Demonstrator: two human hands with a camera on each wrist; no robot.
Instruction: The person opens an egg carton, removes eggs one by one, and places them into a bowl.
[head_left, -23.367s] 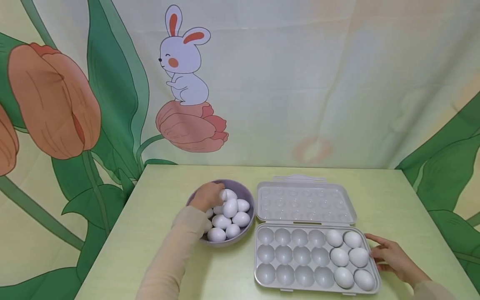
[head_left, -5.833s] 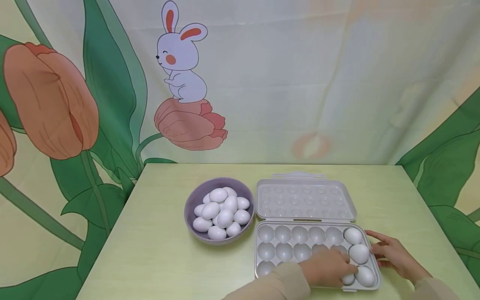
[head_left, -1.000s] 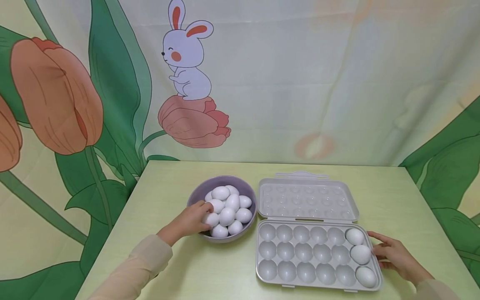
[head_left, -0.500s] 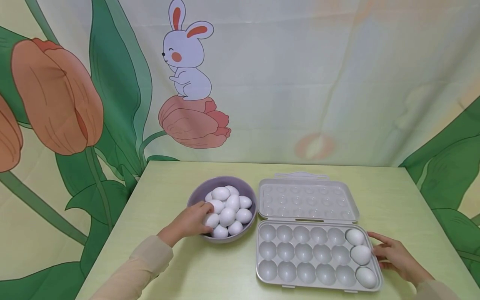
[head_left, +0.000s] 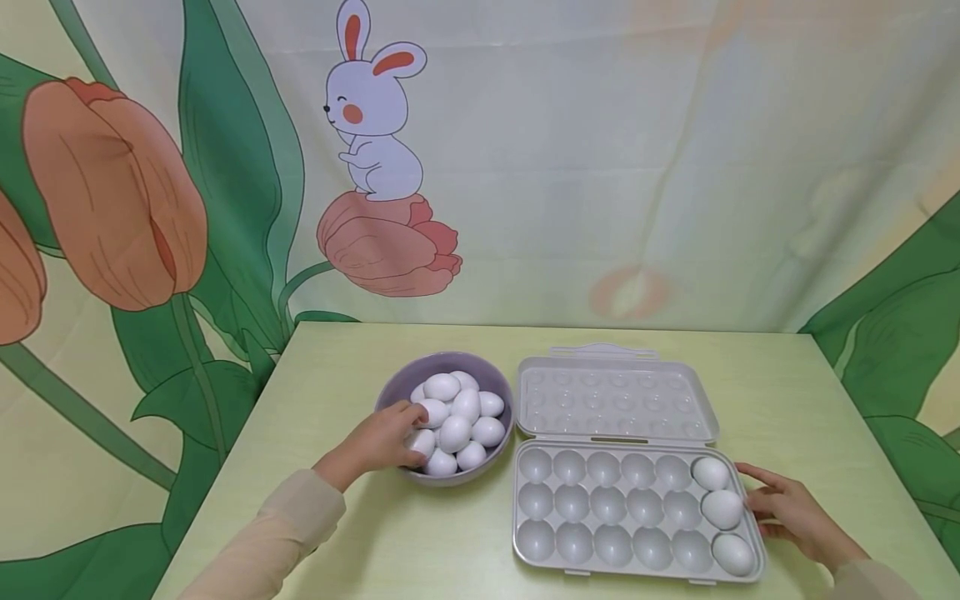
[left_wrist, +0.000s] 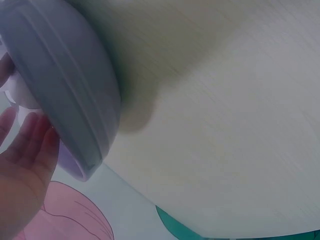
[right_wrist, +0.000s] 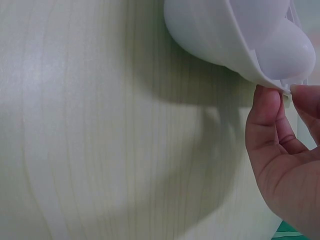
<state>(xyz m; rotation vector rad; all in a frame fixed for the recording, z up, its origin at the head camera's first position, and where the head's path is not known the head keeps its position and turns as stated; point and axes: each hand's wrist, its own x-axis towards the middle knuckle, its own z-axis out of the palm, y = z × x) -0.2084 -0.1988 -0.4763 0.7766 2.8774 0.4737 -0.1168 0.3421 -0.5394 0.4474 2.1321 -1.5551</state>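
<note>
In the head view my left hand [head_left: 378,442] reaches over the left rim of a purple-grey bowl [head_left: 393,383] heaped with white eggs. Its thumb and fingers lie around an egg [head_left: 420,444] at the bowl's left side. From the left wrist, the fingers [left_wrist: 37,142] show right at the bowl's rim, partly cut off by the frame. My right hand [head_left: 798,517] pinches the right edge of an open grey egg carton [head_left: 555,571], thumb on top and fingers below, as the right wrist view shows. Three eggs [head_left: 722,509] fill the carton's rightmost column; its other cups are bare.
The carton's lid [head_left: 615,400] lies folded back behind its base, close beside the bowl. Both stand on a pale yellow-green table [head_left: 420,542]. Behind the table's far edge hangs a curtain [head_left: 540,167] printed with a rabbit and tulips.
Over the longer span, the carton's second column from the right has emptied. My left hand has gone from the carton to the bowl, barely moving in the last second. My right hand stays put.
</note>
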